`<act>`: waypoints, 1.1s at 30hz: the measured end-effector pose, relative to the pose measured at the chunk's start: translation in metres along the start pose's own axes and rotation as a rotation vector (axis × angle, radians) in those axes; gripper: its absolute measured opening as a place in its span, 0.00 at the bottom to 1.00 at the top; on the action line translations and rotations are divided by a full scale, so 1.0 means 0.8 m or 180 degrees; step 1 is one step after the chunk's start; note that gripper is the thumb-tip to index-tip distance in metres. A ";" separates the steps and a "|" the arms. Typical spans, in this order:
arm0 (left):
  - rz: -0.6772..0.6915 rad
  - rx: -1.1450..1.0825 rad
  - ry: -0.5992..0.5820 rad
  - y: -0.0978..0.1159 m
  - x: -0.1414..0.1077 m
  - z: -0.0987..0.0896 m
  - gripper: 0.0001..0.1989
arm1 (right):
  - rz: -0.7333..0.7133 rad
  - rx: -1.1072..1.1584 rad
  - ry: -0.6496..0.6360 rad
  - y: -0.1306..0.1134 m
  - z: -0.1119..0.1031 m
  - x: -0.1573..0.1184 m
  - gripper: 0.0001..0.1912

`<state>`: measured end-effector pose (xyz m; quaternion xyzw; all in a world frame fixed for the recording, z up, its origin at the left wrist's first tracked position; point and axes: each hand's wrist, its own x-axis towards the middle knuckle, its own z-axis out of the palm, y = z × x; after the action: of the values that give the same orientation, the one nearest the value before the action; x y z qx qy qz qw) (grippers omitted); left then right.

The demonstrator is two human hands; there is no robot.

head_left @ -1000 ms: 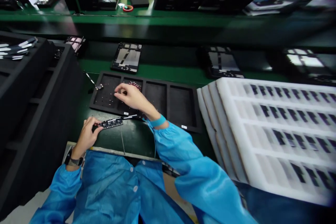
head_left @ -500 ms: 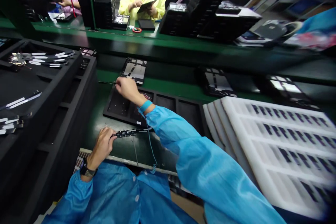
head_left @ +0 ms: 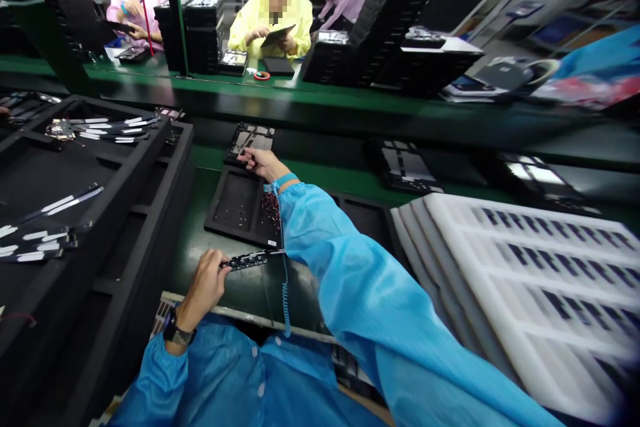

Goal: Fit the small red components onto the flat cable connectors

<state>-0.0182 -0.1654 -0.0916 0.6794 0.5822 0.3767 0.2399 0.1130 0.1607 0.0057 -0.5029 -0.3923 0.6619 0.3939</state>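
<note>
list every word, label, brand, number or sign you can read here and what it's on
No text can be read anywhere in this view.
White label on the front edge of the black tray: too small to read.
Narrow circuit board in the left hand: any markings too small to read.
Pale strips in the foam tray at left: no lettering can be made out.

Parts tray (head_left: 240, 237) between tray stack (head_left: 45, 160) left and foam stack (head_left: 467, 265) right; device (head_left: 263, 138) behind.

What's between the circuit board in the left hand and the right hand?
Head view: the black compartment tray lies between the circuit board and right hand.
</note>
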 end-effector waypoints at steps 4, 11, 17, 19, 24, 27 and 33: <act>0.0069 0.0020 -0.0022 0.001 0.001 -0.001 0.05 | 0.0060 0.0031 0.0315 -0.017 -0.028 -0.023 0.13; -0.0208 0.0005 -0.0186 0.010 0.009 -0.007 0.10 | -0.0794 -0.0211 -0.0160 -0.024 -0.120 -0.122 0.07; -0.0204 0.0126 -0.0442 0.018 0.015 -0.019 0.12 | -0.0897 -0.0263 -0.0395 0.020 -0.179 -0.202 0.09; -0.0233 0.0200 -0.0453 0.020 0.017 -0.020 0.10 | -0.0858 -0.0168 -0.0468 0.038 -0.188 -0.213 0.09; -0.0358 0.0527 -0.0519 0.021 0.026 -0.023 0.10 | -0.0682 0.0051 -0.0776 0.072 -0.193 -0.227 0.17; -0.0359 0.0728 -0.0699 0.024 0.035 -0.027 0.15 | -0.0680 -0.0012 -0.0915 0.081 -0.193 -0.232 0.21; -0.0391 0.0926 -0.0795 0.032 0.046 -0.033 0.17 | -0.0877 -0.0156 -0.1023 0.089 -0.192 -0.236 0.25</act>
<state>-0.0223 -0.1383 -0.0477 0.7116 0.6365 0.1860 0.2320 0.2882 -0.0201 -0.0206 -0.3420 -0.5310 0.6637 0.4007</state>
